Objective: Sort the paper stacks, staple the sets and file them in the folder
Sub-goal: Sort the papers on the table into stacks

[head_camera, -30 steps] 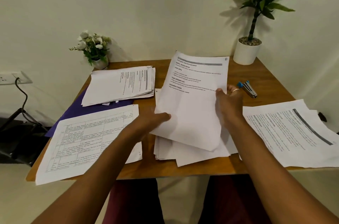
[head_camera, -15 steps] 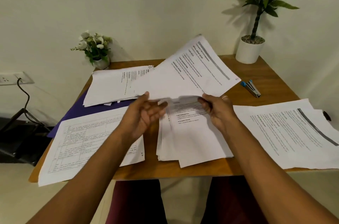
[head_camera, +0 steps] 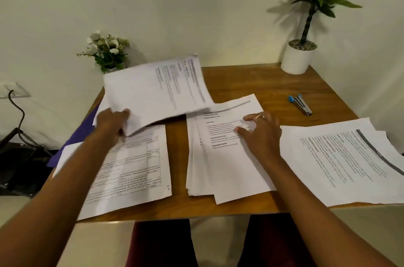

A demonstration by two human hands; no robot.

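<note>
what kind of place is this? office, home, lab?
Probably a small desk in a home or office, set against a plain wall; which of the two is unclear. Cues: paper stacks spread over a wooden table, a stapler, and a potted plant on the table's far corner.

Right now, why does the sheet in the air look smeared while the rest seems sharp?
Head view: the lifted sheet in the left hand is smeared by motion, its print unreadable; the stapler and the middle stack under the right hand look crisp; the potted plant throws a soft shadow on the wall.
</note>
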